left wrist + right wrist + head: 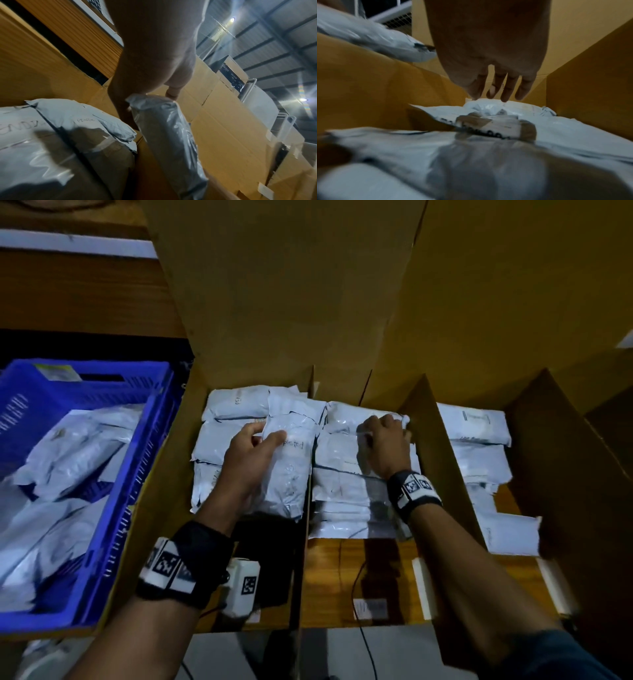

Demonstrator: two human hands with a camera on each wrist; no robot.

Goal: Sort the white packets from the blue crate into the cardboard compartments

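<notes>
The blue crate [154,440] at the left holds several white packets [75,446]. My left hand [269,434] grips the top end of a white packet [291,470] marked "completed", held over the left cardboard compartment next to the divider [306,549]. In the left wrist view, thumb and fingers pinch the end of that packet [164,135], which hangs from my left hand [147,98]. My right hand [387,429] reaches into the middle compartment. Its straight fingers [505,93] touch the crumpled far end of a packet [488,108] on the stack [346,484].
Packets marked "pending" [82,121] fill the left compartment [219,440]. More packets [479,433] lie in the right compartment beyond a divider [438,446]. A tall cardboard back wall [291,302] closes the far side. Bare wooden floor and a cable [358,587] show before the middle stack.
</notes>
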